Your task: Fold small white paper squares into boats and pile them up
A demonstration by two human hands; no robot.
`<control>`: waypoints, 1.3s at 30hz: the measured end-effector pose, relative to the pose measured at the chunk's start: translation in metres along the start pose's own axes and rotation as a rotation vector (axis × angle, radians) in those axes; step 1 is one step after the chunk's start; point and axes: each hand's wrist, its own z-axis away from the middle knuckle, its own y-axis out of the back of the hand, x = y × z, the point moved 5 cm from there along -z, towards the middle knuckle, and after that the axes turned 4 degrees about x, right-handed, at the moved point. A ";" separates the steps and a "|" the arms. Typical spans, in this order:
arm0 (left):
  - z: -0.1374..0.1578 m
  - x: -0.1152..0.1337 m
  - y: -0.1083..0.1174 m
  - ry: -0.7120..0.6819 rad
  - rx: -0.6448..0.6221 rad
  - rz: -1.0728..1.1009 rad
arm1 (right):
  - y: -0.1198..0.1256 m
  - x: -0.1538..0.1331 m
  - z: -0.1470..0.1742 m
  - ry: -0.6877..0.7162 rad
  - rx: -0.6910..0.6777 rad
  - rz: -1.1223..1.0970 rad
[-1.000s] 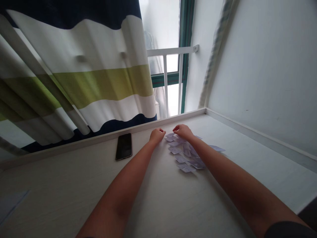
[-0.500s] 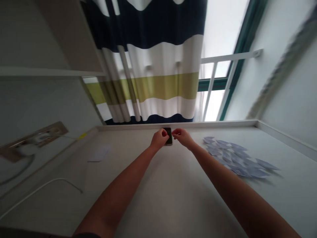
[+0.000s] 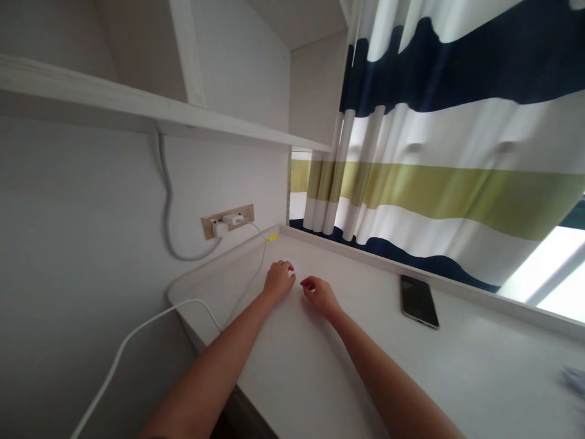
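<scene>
No legible text, brand, number or sign, seemingly, in this rather soft view.

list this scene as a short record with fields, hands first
left hand: fingertips by a partly hidden white paper piece; grip unclear
right hand: fingers curled, close to the left hand; contents unclear
surface: white desk with raised back edge
device: black rectangular phone, flat, right of both hands
wall: beige rectangular socket panel, two white plugs in it
window: navy, white and olive striped fabric curtain

Paper [image 3: 298, 268] lies by the left hand [image 3: 279, 279], phone [image 3: 419, 302] farther right
</scene>
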 end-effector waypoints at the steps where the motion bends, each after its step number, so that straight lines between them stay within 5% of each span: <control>1: -0.001 -0.011 -0.001 0.014 -0.007 -0.027 | -0.008 -0.001 -0.001 0.016 -0.013 0.016; 7: -0.005 -0.042 -0.014 0.026 -0.064 0.033 | -0.021 0.006 0.000 0.015 0.021 -0.010; 13: -0.006 -0.038 -0.020 -0.114 -0.142 -0.059 | -0.016 0.005 0.004 -0.008 0.026 -0.056; 20: -0.003 -0.032 -0.016 -0.110 -0.173 -0.134 | -0.014 0.003 0.005 0.024 0.026 -0.042; 30: 0.001 -0.023 -0.005 -0.068 -0.102 -0.299 | -0.013 -0.003 0.006 0.074 0.030 -0.003; 34: -0.003 -0.025 0.001 0.047 -0.055 -0.285 | -0.013 -0.003 0.005 0.061 0.031 0.003; 39: -0.002 -0.029 0.017 0.144 0.140 -0.279 | -0.012 -0.003 0.005 0.069 0.025 0.008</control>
